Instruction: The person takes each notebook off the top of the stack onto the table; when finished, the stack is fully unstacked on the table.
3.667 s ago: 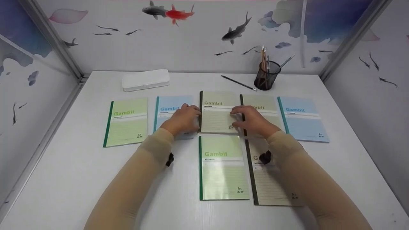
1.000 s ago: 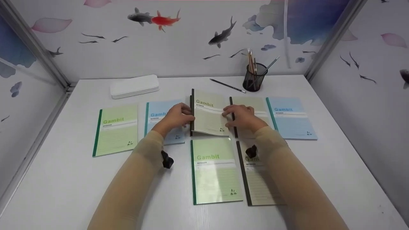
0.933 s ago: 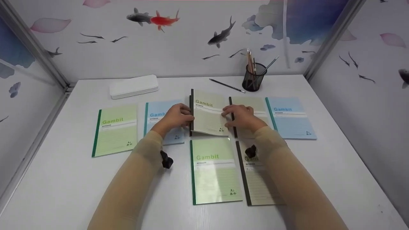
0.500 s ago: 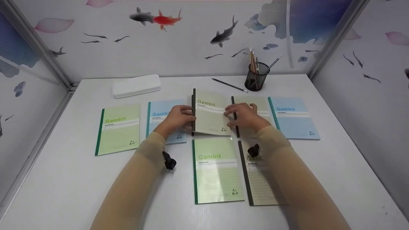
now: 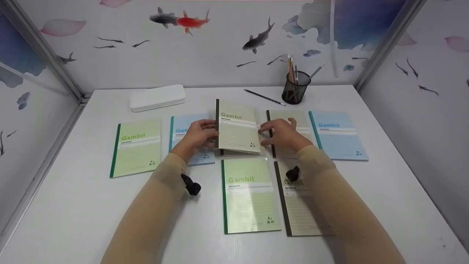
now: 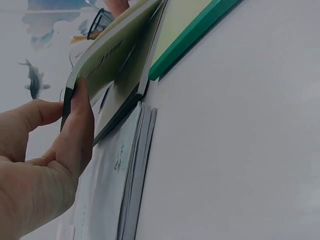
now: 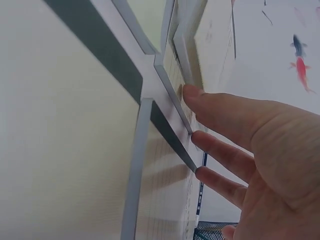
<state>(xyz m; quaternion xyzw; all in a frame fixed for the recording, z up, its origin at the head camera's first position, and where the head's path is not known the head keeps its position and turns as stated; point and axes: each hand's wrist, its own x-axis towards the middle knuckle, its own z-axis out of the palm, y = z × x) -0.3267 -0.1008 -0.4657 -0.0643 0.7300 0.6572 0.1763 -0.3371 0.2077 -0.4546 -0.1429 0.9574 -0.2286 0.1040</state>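
Observation:
In the head view my left hand (image 5: pixel 196 137) pinches the dark spine of a beige notebook (image 5: pixel 238 130) between thumb and fingers. The notebook is tilted, its spine side raised over a second beige notebook (image 6: pixel 131 82), which shows beneath it in the left wrist view. My right hand (image 5: pixel 284 134) is at the right edges of these two, thumb and fingers spread apart. In the right wrist view its fingertips (image 7: pixel 200 137) are at the lower notebook's edge; whether the thumb touches the raised one I cannot tell. Under the right hand lies another beige notebook (image 5: pixel 304 115).
A green notebook (image 5: pixel 137 146) and a blue one (image 5: pixel 183 156) lie left, another blue one (image 5: pixel 339 137) right. Nearer are a green notebook (image 5: pixel 251 205) and a beige one (image 5: pixel 304 212). Behind stand a white case (image 5: pixel 157 98), a loose pencil (image 5: pixel 263 97) and a mesh pencil cup (image 5: pixel 295 90).
The upper beige notebook lay level at first, then its spine side was lifted. Now my left hand has moved it left and higher off the one beneath. My right hand has hardly moved.

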